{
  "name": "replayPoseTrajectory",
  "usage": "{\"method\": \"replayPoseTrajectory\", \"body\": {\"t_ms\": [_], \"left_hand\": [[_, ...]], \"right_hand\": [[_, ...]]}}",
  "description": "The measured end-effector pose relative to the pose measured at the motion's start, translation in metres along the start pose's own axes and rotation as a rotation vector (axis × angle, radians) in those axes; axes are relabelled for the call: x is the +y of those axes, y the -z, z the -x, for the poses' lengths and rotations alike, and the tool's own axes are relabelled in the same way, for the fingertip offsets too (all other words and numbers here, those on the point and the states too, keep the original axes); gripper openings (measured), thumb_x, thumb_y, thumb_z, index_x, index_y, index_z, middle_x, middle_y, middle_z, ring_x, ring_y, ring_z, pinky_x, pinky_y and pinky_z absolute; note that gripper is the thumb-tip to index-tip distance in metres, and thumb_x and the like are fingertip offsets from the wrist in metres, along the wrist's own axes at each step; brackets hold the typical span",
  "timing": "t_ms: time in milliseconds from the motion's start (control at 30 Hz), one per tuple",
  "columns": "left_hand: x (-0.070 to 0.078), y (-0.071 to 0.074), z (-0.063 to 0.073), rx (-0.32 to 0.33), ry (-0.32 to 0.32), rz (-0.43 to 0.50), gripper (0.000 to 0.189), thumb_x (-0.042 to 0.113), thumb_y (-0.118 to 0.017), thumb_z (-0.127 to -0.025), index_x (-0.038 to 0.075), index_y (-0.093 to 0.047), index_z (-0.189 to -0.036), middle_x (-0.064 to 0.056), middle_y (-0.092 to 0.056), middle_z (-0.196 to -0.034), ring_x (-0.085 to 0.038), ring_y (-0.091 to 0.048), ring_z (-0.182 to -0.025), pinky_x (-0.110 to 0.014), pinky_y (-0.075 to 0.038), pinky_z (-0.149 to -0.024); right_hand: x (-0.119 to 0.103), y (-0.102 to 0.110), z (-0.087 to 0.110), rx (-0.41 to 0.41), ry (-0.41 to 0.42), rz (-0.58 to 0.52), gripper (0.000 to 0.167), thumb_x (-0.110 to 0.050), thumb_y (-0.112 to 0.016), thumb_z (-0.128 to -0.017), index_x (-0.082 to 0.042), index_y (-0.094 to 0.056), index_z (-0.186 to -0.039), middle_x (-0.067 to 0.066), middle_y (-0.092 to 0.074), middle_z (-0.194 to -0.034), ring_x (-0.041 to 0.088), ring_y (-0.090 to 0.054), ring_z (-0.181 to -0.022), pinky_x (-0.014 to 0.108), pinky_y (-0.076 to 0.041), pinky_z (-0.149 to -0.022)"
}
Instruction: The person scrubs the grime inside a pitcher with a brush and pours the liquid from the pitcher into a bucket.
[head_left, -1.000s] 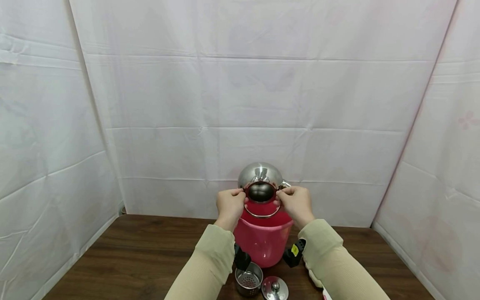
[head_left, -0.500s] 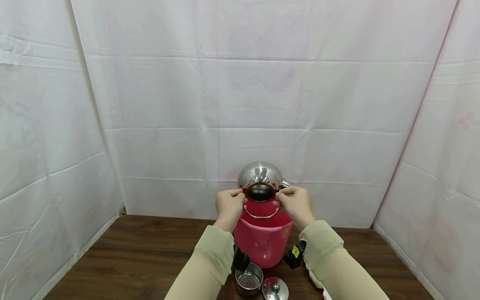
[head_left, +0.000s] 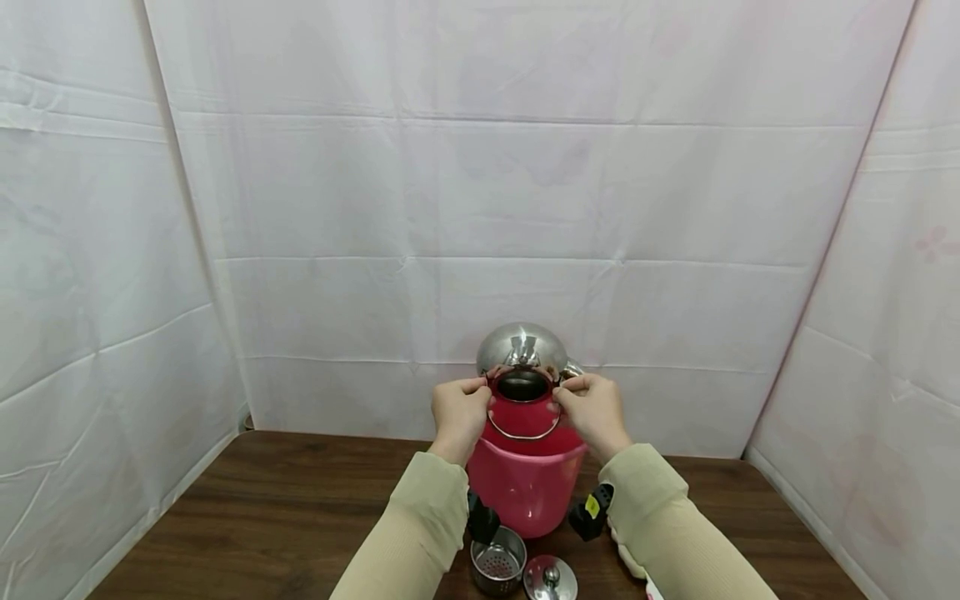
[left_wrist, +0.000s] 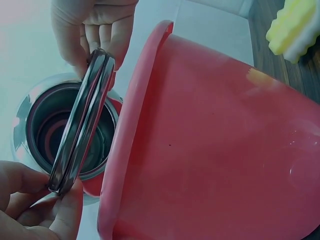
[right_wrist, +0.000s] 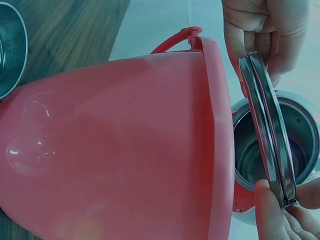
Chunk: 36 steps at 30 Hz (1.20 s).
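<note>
A shiny steel kettle (head_left: pixel 517 343) is held over a pink-red bucket (head_left: pixel 528 492), tipped with its uncovered mouth toward me. Its polished shoulder looks red below the dark opening. My left hand (head_left: pixel 457 415) pinches one end of the metal bail handle (head_left: pixel 525 435), and my right hand (head_left: pixel 597 412) pinches the other end. Seen edge-on in the left wrist view, the handle (left_wrist: pixel 75 122) crosses in front of the kettle's mouth. A short spout (head_left: pixel 573 367) sticks out at the right side. The inside of the kettle (right_wrist: pixel 248 162) shows in the right wrist view.
Near the bucket's foot on the brown wooden table (head_left: pixel 300 517) stand a perforated steel strainer (head_left: pixel 499 560) and a round steel lid (head_left: pixel 550 575) with a knob. A yellow-and-white sponge (left_wrist: pixel 294 30) lies close by, partly behind my right sleeve. White cloth hangs behind and at the sides.
The kettle has tipped slightly, so its dark mouth looks a little narrower in the head view. Both hands keep their grip and have barely moved.
</note>
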<state>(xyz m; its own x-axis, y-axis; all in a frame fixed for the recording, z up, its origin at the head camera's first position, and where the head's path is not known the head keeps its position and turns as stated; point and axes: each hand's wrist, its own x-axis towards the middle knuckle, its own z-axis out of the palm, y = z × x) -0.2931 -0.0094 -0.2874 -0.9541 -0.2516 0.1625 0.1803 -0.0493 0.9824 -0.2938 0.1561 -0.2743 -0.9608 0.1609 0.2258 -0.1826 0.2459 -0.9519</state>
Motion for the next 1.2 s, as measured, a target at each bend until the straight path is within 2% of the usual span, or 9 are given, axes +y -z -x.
{"method": "replayPoseTrajectory", "body": {"t_ms": [200, 467, 733, 1000, 1133, 1200], "left_hand": [[-0.0004, -0.0007, 0.0009, 0.007, -0.019, -0.01, 0.024, -0.002, -0.056, -0.085, -0.006, -0.07, -0.104, -0.023, -0.07, -0.094, -0.01, -0.059, -0.06, -0.02, -0.051, -0.055], [-0.0001, -0.0004, 0.0003, 0.009, -0.025, -0.024, 0.025, 0.0, -0.057, -0.085, -0.004, -0.07, -0.106, -0.022, -0.069, -0.104, -0.017, -0.064, -0.068, -0.021, -0.053, -0.059], [-0.0008, -0.0009, 0.0004, 0.015, -0.031, -0.027, 0.024, 0.001, -0.057, -0.086, -0.003, -0.07, -0.107, -0.02, -0.069, -0.107, -0.007, -0.056, -0.056, -0.02, -0.05, -0.057], [0.0011, -0.001, 0.001, 0.035, -0.042, -0.022, 0.024, 0.001, -0.058, -0.086, -0.003, -0.07, -0.106, -0.018, -0.067, -0.114, -0.014, -0.061, -0.059, -0.018, -0.048, -0.054], [0.0016, -0.0015, 0.0007, 0.039, -0.06, -0.021, 0.024, 0.001, -0.058, -0.086, -0.004, -0.07, -0.106, -0.015, -0.065, -0.119, -0.009, -0.058, -0.055, -0.016, -0.047, -0.053], [0.0017, -0.0021, 0.0002, 0.041, -0.068, -0.018, 0.024, 0.0, -0.058, -0.086, -0.004, -0.07, -0.106, -0.015, -0.065, -0.12, -0.007, -0.058, -0.058, -0.016, -0.047, -0.054]], "right_hand": [[0.0008, -0.0003, -0.0008, 0.005, 0.009, -0.004, 0.016, 0.001, -0.058, -0.087, 0.012, -0.056, -0.099, 0.008, -0.066, -0.071, 0.007, -0.063, -0.058, 0.025, -0.055, -0.054], [0.0018, 0.0, -0.0024, 0.009, 0.028, 0.008, 0.015, 0.001, -0.058, -0.086, 0.011, -0.056, -0.098, 0.007, -0.066, -0.069, 0.009, -0.064, -0.059, 0.025, -0.055, -0.053], [0.0032, 0.0006, -0.0029, 0.006, 0.057, 0.039, 0.016, 0.0, -0.058, -0.087, 0.01, -0.057, -0.099, 0.011, -0.069, -0.074, 0.006, -0.062, -0.056, 0.026, -0.055, -0.053], [0.0039, -0.0001, -0.0024, -0.004, 0.092, 0.027, 0.014, 0.001, -0.058, -0.088, 0.01, -0.057, -0.098, 0.015, -0.07, -0.076, 0.011, -0.064, -0.054, 0.028, -0.056, -0.055], [0.0041, -0.0001, -0.0024, -0.003, 0.105, 0.025, 0.012, 0.001, -0.058, -0.088, 0.009, -0.057, -0.096, 0.015, -0.07, -0.076, 0.008, -0.063, -0.055, 0.028, -0.056, -0.056], [0.0039, 0.0, -0.0025, -0.001, 0.112, 0.023, 0.012, 0.001, -0.058, -0.088, 0.009, -0.056, -0.096, 0.016, -0.07, -0.077, 0.006, -0.062, -0.055, 0.028, -0.056, -0.056]]}}
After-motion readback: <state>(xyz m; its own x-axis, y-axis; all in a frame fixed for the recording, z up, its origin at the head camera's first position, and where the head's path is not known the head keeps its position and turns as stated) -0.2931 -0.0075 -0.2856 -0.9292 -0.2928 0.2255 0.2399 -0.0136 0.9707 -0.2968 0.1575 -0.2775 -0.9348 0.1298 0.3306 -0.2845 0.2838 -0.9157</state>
